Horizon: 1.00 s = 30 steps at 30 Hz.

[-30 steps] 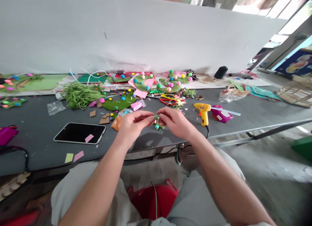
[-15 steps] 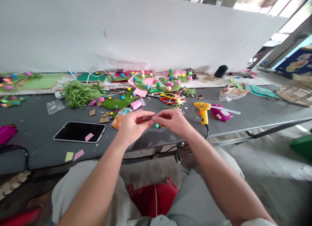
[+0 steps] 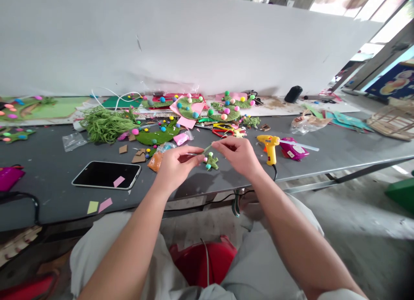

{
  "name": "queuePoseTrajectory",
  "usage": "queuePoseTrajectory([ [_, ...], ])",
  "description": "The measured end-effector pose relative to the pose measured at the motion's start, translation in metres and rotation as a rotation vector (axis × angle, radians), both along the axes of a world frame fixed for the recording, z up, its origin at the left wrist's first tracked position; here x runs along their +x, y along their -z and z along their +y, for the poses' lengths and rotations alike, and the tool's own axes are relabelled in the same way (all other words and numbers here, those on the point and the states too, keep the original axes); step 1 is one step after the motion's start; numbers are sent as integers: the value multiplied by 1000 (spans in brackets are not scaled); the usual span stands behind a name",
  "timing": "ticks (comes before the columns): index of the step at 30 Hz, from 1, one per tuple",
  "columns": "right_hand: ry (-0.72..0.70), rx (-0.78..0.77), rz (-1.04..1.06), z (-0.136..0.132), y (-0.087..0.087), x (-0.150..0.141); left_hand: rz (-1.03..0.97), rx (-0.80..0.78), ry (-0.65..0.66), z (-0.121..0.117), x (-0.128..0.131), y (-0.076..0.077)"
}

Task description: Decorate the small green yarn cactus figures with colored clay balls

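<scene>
Both my hands meet above the front of the grey table (image 3: 48, 179). My left hand (image 3: 176, 164) pinches one end of a thin green strand (image 3: 207, 148), thumb against fingertips. The other end is pinched by my right hand (image 3: 239, 155), so the strand runs slantwise between them. On the table just below the strand lies a small green yarn piece with coloured pompoms (image 3: 211, 162). A yellow glue gun (image 3: 270, 146) stands just right of my right hand.
A black phone (image 3: 106, 175) lies to the left with paper scraps near it. Behind are a heap of green yarn (image 3: 105, 125), green felt shapes with pompoms (image 3: 190, 108), red-yellow scissors (image 3: 224, 131), a magenta packet (image 3: 293, 150) and plastic bags. A white board (image 3: 194, 41) walls off the back.
My hands have drawn slightly apart and the right one has risen, stretching the green strand between them. The small pompom piece, earlier between my hands, now lies uncovered on the table.
</scene>
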State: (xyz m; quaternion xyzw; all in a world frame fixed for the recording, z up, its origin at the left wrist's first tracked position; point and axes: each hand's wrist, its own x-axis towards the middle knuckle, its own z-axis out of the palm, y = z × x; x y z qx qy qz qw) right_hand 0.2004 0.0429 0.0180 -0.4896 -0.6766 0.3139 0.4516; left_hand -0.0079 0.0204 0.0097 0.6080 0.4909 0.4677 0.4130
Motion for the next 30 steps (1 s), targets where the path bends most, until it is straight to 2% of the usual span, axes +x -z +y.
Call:
queuePoseTrajectory([
  [3,-85,-112,95,-2,-1,-4,-41,22,12,-1,2,2],
  [7,-113,-222,306,-2,0,-9,-54,69,36,0,3,3],
  [10,-192,-276,386,-2,0,-9,-50,84,13,0,3,3],
  [13,-261,-268,305,-2,-1,-7,-52,89,-11,0,4,3],
  [18,-273,-270,260,-3,2,-6,-69,101,15,0,12,9],
  [23,-299,-277,182,-4,7,-3,155,214,-42,-1,17,17],
  [25,-258,-200,76,-3,8,2,205,238,-38,-1,19,19],
  [28,-84,-5,-125,-2,9,11,208,241,-24,-1,22,22],
  [30,-11,24,-144,-1,10,16,182,232,-20,-1,25,25],
])
